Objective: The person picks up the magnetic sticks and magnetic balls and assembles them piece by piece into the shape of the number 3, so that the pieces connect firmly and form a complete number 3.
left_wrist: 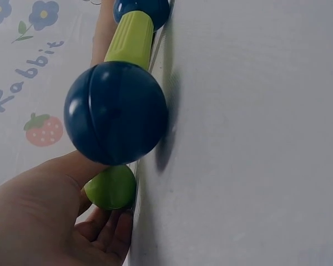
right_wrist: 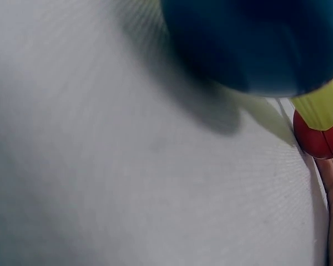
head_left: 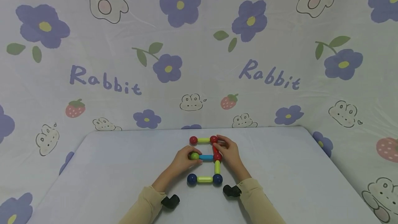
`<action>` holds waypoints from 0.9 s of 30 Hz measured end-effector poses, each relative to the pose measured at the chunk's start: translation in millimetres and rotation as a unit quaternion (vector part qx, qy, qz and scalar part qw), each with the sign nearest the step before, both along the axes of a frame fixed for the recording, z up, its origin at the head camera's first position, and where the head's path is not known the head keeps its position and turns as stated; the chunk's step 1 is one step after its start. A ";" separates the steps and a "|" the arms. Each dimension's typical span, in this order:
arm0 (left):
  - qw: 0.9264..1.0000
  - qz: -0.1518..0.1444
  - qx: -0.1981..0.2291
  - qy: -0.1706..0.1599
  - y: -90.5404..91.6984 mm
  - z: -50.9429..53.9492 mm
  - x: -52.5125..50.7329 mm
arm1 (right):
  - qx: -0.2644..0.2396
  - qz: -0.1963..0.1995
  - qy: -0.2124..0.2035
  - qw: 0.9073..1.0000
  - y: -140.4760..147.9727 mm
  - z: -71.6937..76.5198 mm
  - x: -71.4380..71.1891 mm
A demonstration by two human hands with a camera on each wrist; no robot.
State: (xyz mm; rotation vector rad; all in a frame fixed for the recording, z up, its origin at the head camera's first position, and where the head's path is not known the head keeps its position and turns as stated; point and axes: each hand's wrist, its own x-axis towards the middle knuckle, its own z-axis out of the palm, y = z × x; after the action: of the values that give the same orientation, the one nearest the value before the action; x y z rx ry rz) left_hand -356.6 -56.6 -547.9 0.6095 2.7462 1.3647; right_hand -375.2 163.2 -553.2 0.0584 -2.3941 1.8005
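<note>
A figure of balls and short rods, several joined end to end, lies on the table. My left hand (head_left: 182, 160) holds the green ball (head_left: 194, 156) between thumb and fingers; a blue rod (head_left: 206, 157) runs from it to a red ball (head_left: 217, 157). At the far right corner, my right hand (head_left: 229, 149) grips another red ball (head_left: 213, 139), its thumb over the red rod (head_left: 215, 149) below. A yellow-green rod (head_left: 204, 140) links that corner to a third red ball (head_left: 193, 140). Nearer me, two dark blue balls (left_wrist: 116, 113) flank another yellow-green rod (head_left: 205, 179).
The white table (head_left: 124, 168) surrounds the figure. A patterned cloth (head_left: 199, 51) with flowers and rabbits hangs behind it and at the sides. Black wrist devices (head_left: 170, 202) sit at both sleeves, close to the near blue balls.
</note>
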 end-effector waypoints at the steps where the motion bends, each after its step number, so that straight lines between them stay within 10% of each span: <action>1: 1.000 0.001 0.000 -0.001 0.0 -0.1 0.0 | 0.003 0.001 0.003 1.000 0.1 -0.4 -0.1; 27: 1.000 0.005 0.004 0.007 0.7 -2.3 2.3 | 0.034 -0.012 0.003 0.999 -1.3 -0.3 3.0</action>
State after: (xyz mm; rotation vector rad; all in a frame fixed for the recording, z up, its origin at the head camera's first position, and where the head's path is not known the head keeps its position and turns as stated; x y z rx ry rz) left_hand -354.2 -56.0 -550.2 0.6086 2.7612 1.3786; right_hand -372.2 161.9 -553.5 0.0412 -2.4398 1.7070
